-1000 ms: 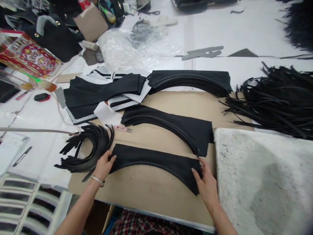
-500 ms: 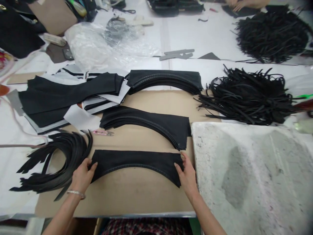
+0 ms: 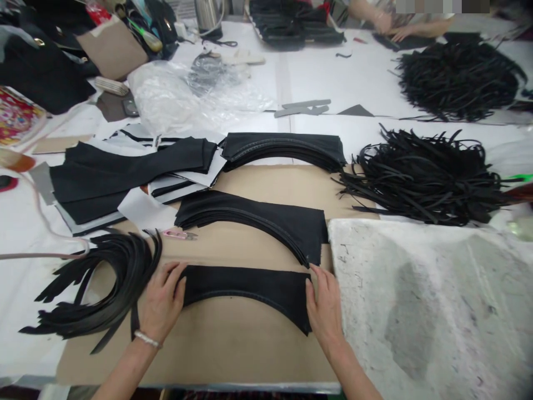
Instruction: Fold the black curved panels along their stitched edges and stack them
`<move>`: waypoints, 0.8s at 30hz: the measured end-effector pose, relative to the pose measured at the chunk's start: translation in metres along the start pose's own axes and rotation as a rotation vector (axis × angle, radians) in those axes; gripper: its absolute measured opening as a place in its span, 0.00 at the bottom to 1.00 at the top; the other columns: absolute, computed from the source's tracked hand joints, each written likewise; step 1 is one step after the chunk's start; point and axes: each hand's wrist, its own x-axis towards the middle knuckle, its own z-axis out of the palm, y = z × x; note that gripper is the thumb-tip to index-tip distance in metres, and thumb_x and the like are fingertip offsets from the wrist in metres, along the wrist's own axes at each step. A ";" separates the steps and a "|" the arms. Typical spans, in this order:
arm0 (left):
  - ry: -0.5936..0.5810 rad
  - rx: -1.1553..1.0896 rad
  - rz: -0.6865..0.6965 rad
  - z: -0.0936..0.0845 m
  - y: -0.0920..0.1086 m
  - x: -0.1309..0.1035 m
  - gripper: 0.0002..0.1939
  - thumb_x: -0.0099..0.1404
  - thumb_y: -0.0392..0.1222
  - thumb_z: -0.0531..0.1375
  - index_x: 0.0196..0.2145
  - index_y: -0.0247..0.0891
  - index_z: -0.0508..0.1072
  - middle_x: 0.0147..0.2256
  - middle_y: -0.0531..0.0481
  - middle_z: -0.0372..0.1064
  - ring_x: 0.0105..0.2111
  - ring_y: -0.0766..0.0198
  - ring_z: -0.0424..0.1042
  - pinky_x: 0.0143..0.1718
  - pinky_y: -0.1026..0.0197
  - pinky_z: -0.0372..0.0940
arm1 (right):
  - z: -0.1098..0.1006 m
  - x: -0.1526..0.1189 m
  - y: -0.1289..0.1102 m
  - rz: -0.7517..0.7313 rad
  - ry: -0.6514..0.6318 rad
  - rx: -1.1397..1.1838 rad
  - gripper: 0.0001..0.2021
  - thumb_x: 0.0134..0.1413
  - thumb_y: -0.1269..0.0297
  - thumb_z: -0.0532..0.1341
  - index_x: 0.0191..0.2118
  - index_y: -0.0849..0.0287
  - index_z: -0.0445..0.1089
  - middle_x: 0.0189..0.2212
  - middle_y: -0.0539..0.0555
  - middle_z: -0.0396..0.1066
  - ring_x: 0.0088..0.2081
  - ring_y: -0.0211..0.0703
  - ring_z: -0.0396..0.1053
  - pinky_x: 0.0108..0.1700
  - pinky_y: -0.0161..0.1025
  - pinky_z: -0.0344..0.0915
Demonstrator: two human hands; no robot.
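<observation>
A black arched panel (image 3: 245, 280) lies on the tan board, its curved edge with a stitched-looking line facing me. My left hand (image 3: 161, 304) grips its left end, thumb and fingers bent over it and hiding the corner. At the right end my right hand (image 3: 327, 304) holds the edge, thumb on the near side and fingertips by the upper corner. A stack of similar black panels (image 3: 254, 214) lies just beyond. Left of my left hand is a looped bundle of black strips (image 3: 125, 272). Pink-handled thread snips (image 3: 180, 234) rest beside the stack.
Another panel stack (image 3: 283, 144) lies farther back. Black and white cut pieces (image 3: 125, 166) are piled at left. Tangled black strips (image 3: 425, 172) lie at right, behind a stained pale slab (image 3: 375, 300). Clear plastic (image 3: 166, 94) sits behind. Another person's hands (image 3: 387, 28) work across the table.
My left hand has slid right and inward over the panel's left end, covering more of it. My right hand stays at the right end. The camera view has tipped up slightly.
</observation>
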 end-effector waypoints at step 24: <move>-0.176 -0.115 0.101 0.032 0.045 0.067 0.16 0.65 0.34 0.51 0.49 0.43 0.68 0.49 0.46 0.63 0.49 0.57 0.63 0.51 0.53 0.61 | 0.013 0.103 -0.013 -0.394 -0.162 -0.281 0.23 0.61 0.63 0.51 0.61 0.60 0.54 0.57 0.62 0.59 0.56 0.52 0.56 0.56 0.51 0.52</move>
